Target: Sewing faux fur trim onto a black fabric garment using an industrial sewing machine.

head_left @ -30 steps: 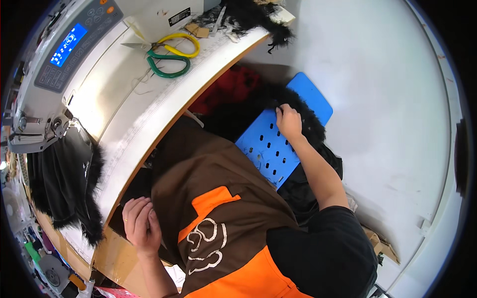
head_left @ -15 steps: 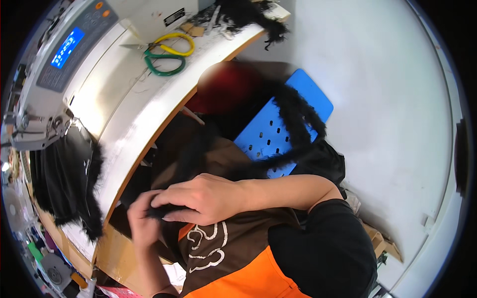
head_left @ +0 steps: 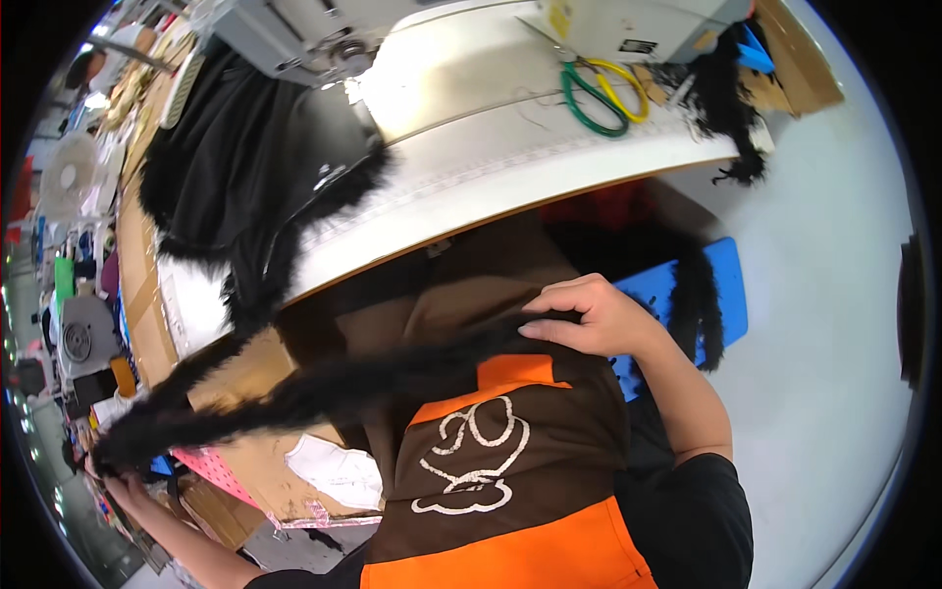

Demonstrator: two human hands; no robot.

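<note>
A long strip of black fur trim point(head_left: 324, 388) stretches across my lap between my two hands. At the right, my right hand point(head_left: 594, 314) pinches it between thumb and fingers, just above the apron. My left hand point(head_left: 113, 481) is far out at the left, closed round a bunched part of the strip, which partly covers its fingers. From there the trim runs back up to a black cloth piece with furry edges point(head_left: 226, 157), lying on the sewing machine table point(head_left: 471, 187) and hanging over its front edge.
A sewing machine point(head_left: 294, 34) stands at the back of the table. Scissors with green and yellow handles point(head_left: 603, 93) and black fur scraps point(head_left: 726, 108) lie to its right. A blue perforated plastic seat point(head_left: 724, 285) is beside me, with fur over it. Below the table is a cardboard box point(head_left: 260, 378).
My hands, earlier together in front of me, have moved apart: the left far out left, the right to the right, drawing the fur strip out between them. The view has turned left.
</note>
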